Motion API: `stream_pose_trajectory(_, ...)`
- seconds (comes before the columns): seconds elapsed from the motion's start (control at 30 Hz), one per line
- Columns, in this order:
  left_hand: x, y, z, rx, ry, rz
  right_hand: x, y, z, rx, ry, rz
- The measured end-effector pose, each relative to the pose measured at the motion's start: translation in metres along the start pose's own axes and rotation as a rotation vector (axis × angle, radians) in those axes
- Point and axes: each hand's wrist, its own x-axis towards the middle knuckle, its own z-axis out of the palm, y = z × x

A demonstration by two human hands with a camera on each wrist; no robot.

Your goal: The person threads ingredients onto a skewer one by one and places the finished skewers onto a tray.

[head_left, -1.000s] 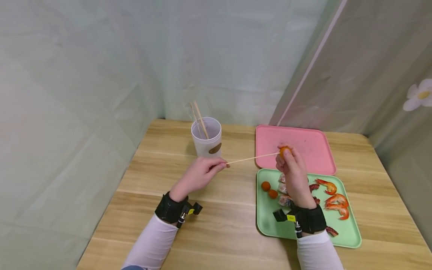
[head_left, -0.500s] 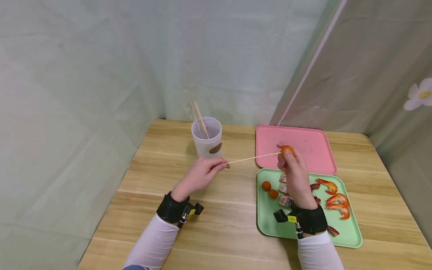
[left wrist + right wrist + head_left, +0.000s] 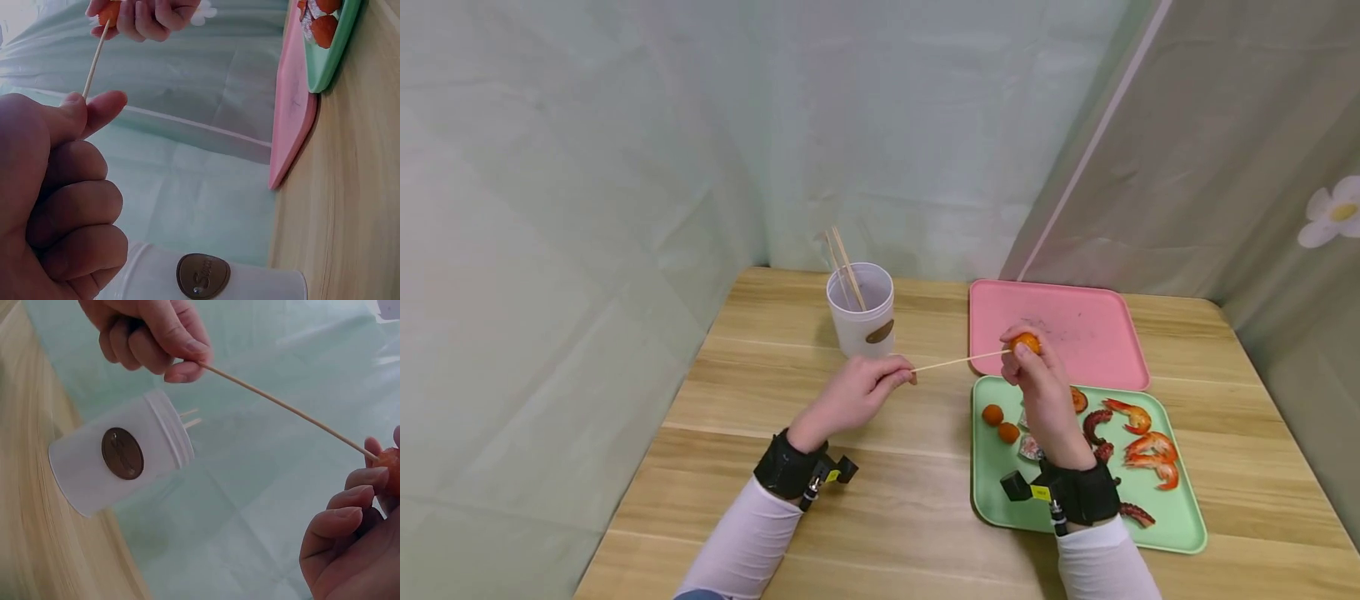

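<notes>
My left hand (image 3: 859, 393) pinches one end of a thin wooden skewer (image 3: 281, 405) between thumb and forefinger, its other fingers curled in. The skewer's far end meets an orange ball (image 3: 1025, 342), which my right hand (image 3: 1047, 392) grips between thumb and fingers above the two trays. In the right wrist view the tip touches the ball; how deep it goes in is hidden. Beneath the right hand is a green tray (image 3: 1000, 508) with two similar orange balls (image 3: 1000, 423), several shrimps (image 3: 1150, 447), octopus tentacle pieces (image 3: 1097, 423) and pale chunks (image 3: 1030, 447) partly covered by the hand.
A pink tray (image 3: 1097, 333) with small dark marks lies behind the green one. A white cup (image 3: 862, 329) with several skewers (image 3: 847, 268) stands behind my left hand. The wooden table (image 3: 895, 508) meets fabric walls (image 3: 880, 142) at the back and sides.
The right hand, with the orange ball, has shifted slightly left and down. My left hand has moved a little right and down, keeping the skewer. More tentacle pieces now show on the green tray.
</notes>
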Motion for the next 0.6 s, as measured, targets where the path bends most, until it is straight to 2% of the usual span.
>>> stream_pose_trajectory(0.27,0.0,0.002,0.003,-0.013,0.012,-0.016,0.0,0.0,0.004,0.051,-0.006,-0.043)
stream_pose_trajectory(0.6,0.001,0.012,0.011,0.001,0.051,0.017,-0.001,0.002,0.015,0.107,0.041,-0.119)
